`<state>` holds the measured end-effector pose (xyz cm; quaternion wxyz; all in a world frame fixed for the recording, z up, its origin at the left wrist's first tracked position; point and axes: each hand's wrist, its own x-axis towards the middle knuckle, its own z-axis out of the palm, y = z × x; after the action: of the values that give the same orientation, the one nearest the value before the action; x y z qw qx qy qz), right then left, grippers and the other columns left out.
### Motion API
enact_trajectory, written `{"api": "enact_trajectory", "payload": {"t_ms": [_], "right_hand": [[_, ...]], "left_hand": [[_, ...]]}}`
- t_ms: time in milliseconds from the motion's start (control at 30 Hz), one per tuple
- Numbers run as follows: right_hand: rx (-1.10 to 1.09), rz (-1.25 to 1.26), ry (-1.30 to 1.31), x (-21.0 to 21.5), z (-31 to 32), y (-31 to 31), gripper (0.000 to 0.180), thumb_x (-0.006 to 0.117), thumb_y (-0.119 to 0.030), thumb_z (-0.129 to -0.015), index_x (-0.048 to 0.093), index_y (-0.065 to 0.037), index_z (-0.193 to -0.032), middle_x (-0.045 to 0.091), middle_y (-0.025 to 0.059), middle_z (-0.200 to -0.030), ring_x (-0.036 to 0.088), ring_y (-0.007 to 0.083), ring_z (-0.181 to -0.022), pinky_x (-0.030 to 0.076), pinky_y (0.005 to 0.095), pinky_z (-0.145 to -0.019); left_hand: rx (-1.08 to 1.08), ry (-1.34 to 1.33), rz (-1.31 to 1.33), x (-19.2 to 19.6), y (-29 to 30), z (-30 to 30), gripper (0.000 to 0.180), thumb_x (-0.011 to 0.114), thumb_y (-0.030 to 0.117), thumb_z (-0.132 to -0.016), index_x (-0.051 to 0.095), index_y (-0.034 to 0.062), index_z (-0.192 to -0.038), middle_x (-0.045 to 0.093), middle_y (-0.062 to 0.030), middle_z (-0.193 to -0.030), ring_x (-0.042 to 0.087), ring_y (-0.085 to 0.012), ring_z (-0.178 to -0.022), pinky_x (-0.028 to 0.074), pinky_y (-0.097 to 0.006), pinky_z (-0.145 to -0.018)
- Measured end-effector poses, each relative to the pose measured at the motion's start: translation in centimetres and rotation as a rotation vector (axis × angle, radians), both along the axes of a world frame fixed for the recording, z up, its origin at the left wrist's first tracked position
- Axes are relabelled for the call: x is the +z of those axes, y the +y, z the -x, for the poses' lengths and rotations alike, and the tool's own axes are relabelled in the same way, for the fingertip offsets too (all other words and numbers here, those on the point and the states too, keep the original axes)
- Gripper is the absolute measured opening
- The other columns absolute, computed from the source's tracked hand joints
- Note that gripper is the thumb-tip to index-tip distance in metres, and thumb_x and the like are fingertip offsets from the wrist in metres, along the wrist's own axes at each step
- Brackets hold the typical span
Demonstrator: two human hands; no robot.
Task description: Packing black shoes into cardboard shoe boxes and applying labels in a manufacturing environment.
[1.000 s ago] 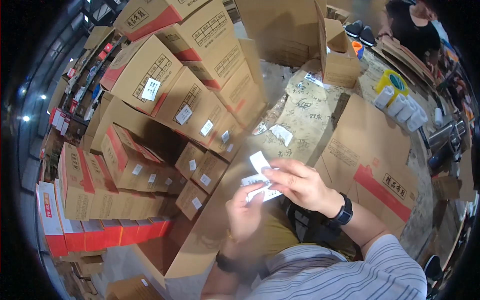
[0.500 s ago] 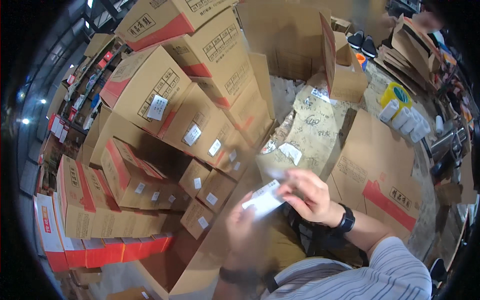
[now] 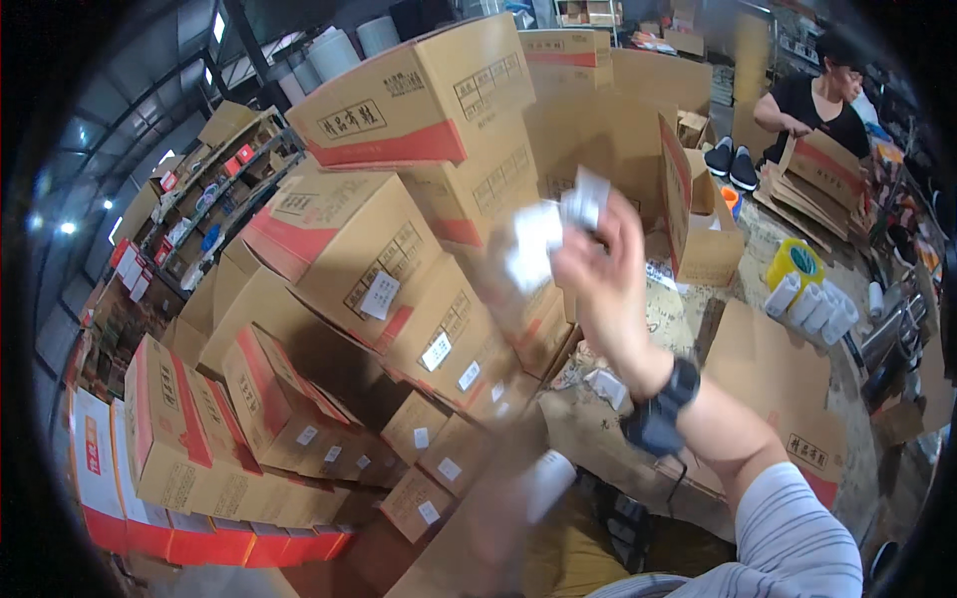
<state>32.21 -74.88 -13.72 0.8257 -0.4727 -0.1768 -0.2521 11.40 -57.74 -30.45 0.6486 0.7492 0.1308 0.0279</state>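
Note:
My right hand (image 3: pixel 603 274), with a dark watch on the wrist, is raised in front of the stacked cardboard cartons (image 3: pixel 469 149). Its fingers pinch a white label (image 3: pixel 535 244) and a second pale slip (image 3: pixel 586 199), both blurred. Lower down, near my lap, my left hand (image 3: pixel 498 508) is smeared by motion, and white labels (image 3: pixel 550 483) stick out from its fingers. Small brown boxes (image 3: pixel 451 460) lie beside that hand, each bearing a white label. A larger carton (image 3: pixel 349 254) on the left stack also carries a white label.
Flattened cardboard (image 3: pixel 763 369) lies on the worktable at right, next to clear tape rolls (image 3: pixel 812 309) and a yellow tape roll (image 3: pixel 796 261). Behind them are dark shoes (image 3: pixel 731 162) and an open carton (image 3: pixel 703 224). Another person (image 3: pixel 822 105) handles cardboard at the far right.
My right hand has moved up and away from my left, carrying a label toward the stacked cartons. My left hand has dropped lower. The view has tilted up, bringing the other person in.

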Motion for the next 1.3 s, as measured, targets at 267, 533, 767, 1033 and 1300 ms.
{"api": "enact_trajectory", "payload": {"t_ms": [267, 533, 767, 1033, 1300], "right_hand": [[-0.873, 0.352, -0.22, 9.5, -7.9, 1.7, 0.088, 0.073, 0.006, -0.063, 0.026, -0.008, -0.135, 0.021, 0.0183, -0.127, 0.043, 0.0293, -0.112, 0.04, 0.0396, -0.095], [-0.575, 0.272, 0.176, 1.7, -7.5, 3.3, 0.084, 0.077, -0.006, -0.068, 0.018, -0.003, -0.128, 0.031, 0.0166, -0.123, 0.056, 0.0177, -0.078, 0.051, 0.0259, -0.066], [-0.544, 0.321, 0.405, -4.9, -7.3, 4.5, 0.068, 0.073, -0.013, -0.075, 0.026, -0.013, -0.124, 0.058, 0.0108, -0.092, 0.055, 0.02, -0.074, 0.047, 0.0308, -0.067], [-0.005, -0.345, 0.628, -10.5, -6.6, 5.7, 0.016, 0.054, -0.01, -0.09, 0.056, 0.0, -0.102, 0.057, 0.0082, -0.102, 0.053, 0.0169, -0.09, 0.041, 0.0302, -0.086], [-0.187, -0.261, 0.867, -9.6, -4.2, 6.8, 0.016, 0.065, -0.013, -0.085, 0.058, -0.005, -0.097, 0.058, 0.0023, -0.084, 0.053, 0.013, -0.081, 0.047, 0.0299, -0.07]], "left_hand": [[-0.12, 0.081, -0.268, 2.1, 0.1, 2.5, 0.033, 0.076, 0.018, -0.07, 0.068, -0.0006, -0.097, 0.068, -0.0042, -0.083, 0.061, -0.0095, -0.073, 0.05, -0.029, -0.064], [-0.104, 0.004, -0.019, -0.3, 1.2, 3.3, 0.028, 0.069, -0.005, -0.072, 0.067, -0.0017, -0.1, 0.067, -0.0067, -0.095, 0.061, -0.0134, -0.087, 0.05, -0.03, -0.079], [-0.04, 0.061, 0.115, -0.6, 1.4, 4.0, 0.025, 0.07, -0.004, -0.072, 0.066, -0.0038, -0.096, 0.066, -0.0062, -0.096, 0.06, -0.0127, -0.086, 0.05, -0.028, -0.077], [0.061, -0.034, 0.087, -0.8, 2.0, 4.1, 0.028, 0.066, -0.007, -0.075, 0.063, -0.0026, -0.102, 0.065, -0.0068, -0.096, 0.06, -0.0136, -0.085, 0.05, -0.028, -0.077], [0.146, -0.17, 0.15, 2.7, 1.5, 2.2, 0.032, 0.061, -0.009, -0.079, 0.059, -0.0025, -0.11, 0.063, -0.0071, -0.101, 0.058, -0.0122, -0.09, 0.048, -0.027, -0.078]]}}
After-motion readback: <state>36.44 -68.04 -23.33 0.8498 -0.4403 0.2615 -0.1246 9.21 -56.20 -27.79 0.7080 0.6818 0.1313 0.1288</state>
